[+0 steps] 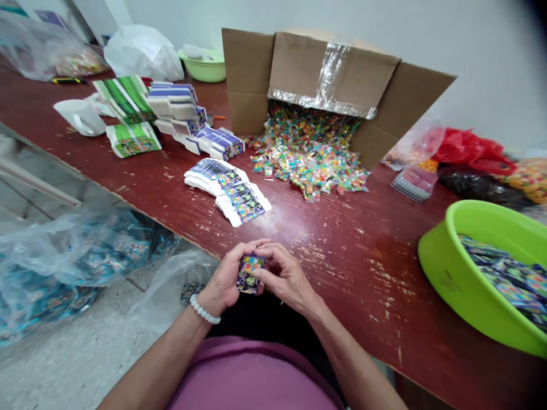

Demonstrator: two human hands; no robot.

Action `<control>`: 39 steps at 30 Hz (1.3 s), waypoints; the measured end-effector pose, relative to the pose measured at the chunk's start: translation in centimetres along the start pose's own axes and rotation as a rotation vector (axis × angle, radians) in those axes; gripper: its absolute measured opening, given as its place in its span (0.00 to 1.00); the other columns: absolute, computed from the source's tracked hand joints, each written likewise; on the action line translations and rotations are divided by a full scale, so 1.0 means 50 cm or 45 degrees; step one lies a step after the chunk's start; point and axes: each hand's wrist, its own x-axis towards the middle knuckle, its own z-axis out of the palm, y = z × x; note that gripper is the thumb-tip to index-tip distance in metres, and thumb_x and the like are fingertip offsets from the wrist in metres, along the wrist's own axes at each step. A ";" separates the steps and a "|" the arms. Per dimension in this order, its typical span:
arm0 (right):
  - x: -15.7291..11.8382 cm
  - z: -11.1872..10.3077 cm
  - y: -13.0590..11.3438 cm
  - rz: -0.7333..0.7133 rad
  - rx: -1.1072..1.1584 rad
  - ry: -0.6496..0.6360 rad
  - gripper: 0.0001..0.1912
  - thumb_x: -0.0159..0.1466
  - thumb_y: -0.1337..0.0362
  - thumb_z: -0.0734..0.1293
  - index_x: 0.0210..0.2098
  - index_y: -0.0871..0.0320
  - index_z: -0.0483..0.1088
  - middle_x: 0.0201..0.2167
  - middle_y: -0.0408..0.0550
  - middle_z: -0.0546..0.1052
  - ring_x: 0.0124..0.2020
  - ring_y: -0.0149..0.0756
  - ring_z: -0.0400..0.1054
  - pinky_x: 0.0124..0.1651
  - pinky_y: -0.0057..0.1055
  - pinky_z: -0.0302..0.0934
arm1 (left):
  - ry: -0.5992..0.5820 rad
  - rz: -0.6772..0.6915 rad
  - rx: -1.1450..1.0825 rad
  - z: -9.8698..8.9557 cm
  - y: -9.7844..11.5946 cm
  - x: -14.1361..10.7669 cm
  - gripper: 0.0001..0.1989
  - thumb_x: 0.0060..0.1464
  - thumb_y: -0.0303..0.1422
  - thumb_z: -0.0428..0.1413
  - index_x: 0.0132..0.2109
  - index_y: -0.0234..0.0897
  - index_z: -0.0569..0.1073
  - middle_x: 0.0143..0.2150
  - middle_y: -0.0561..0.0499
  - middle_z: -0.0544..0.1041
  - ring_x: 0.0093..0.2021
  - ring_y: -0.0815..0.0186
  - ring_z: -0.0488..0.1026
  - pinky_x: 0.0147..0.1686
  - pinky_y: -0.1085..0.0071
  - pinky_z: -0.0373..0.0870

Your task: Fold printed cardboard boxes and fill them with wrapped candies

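Close to my body, at the table's front edge, both hands hold one small printed box (250,274), dark with bright colours. My left hand (228,272), with a beaded bracelet at the wrist, is wrapped round its left side. From the right, my right hand (287,274) grips it, the thumb lying across the printed face. Whether the box holds anything is hidden. Beyond my hands lies a fanned row of flat printed cartons (228,191) on the red table. Farther back, small wrapped candies (314,162) spill out of a tipped cardboard box (333,68).
At right stands a green basin (444,267) with dark printed packs inside. Bundled purple cartons (220,142), green cartons (133,139) and a white mug (80,117) sit at back left. Red plastic bags (470,151) lie at back right. Clear bags (85,256) of packets rest at lower left.
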 end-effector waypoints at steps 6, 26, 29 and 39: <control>0.076 -0.014 0.047 0.224 -0.025 0.119 0.16 0.64 0.56 0.68 0.49 0.53 0.72 0.39 0.46 0.76 0.35 0.35 0.70 0.41 0.33 0.66 | 0.273 0.392 0.326 -0.069 0.024 -0.056 0.27 0.55 0.43 0.57 0.59 0.36 0.71 0.31 0.50 0.77 0.23 0.66 0.73 0.22 0.72 0.70; 0.256 -0.056 0.123 0.485 -0.270 0.494 0.14 0.54 0.53 0.72 0.30 0.56 0.69 0.31 0.43 0.73 0.35 0.38 0.69 0.39 0.32 0.61 | 0.898 1.328 1.618 -0.179 0.057 -0.029 0.20 0.59 0.39 0.53 0.55 0.38 0.73 0.54 0.45 0.76 0.55 0.57 0.72 0.60 0.58 0.64; 0.219 -0.084 0.087 0.440 -0.095 0.375 0.16 0.52 0.52 0.72 0.29 0.56 0.67 0.25 0.40 0.72 0.29 0.33 0.67 0.34 0.29 0.61 | 0.892 1.433 1.552 -0.118 0.075 -0.030 0.22 0.56 0.39 0.56 0.57 0.39 0.73 0.57 0.45 0.74 0.60 0.54 0.68 0.63 0.58 0.60; 0.091 -0.100 -0.049 0.276 0.410 -0.152 0.12 0.59 0.55 0.73 0.34 0.56 0.73 0.30 0.41 0.75 0.30 0.31 0.67 0.33 0.28 0.64 | -0.698 -0.129 0.406 -0.015 0.022 -0.046 0.29 0.49 0.51 0.63 0.49 0.32 0.77 0.38 0.39 0.81 0.37 0.52 0.80 0.42 0.59 0.73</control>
